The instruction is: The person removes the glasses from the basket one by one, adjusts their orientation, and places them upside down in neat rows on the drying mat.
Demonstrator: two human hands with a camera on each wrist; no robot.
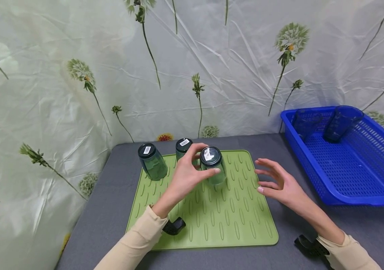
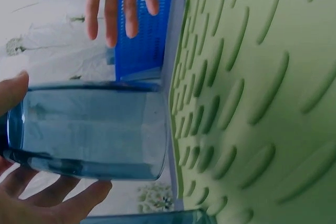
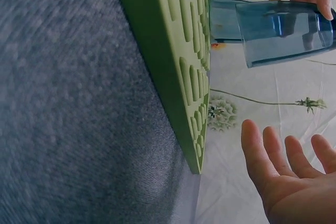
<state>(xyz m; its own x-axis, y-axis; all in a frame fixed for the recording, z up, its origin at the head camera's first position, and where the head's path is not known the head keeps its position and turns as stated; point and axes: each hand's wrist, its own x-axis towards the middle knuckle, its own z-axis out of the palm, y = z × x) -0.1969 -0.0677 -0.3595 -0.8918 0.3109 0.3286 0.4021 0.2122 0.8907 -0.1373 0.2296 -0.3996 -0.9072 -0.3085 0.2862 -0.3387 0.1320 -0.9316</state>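
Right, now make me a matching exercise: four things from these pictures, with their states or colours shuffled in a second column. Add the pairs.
Column one
1. Left hand
2. Right hand
3. Basket
4. Mat

Column two
A. Holds nothing
B. Green, with raised ridges
C. Grips an upturned glass
D. Blue, with two glasses inside

Pairs: 1-C; 2-A; 3-D; 4-B

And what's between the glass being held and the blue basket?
In the head view, the right hand lies between the held glass and the basket, with green mat and table below.
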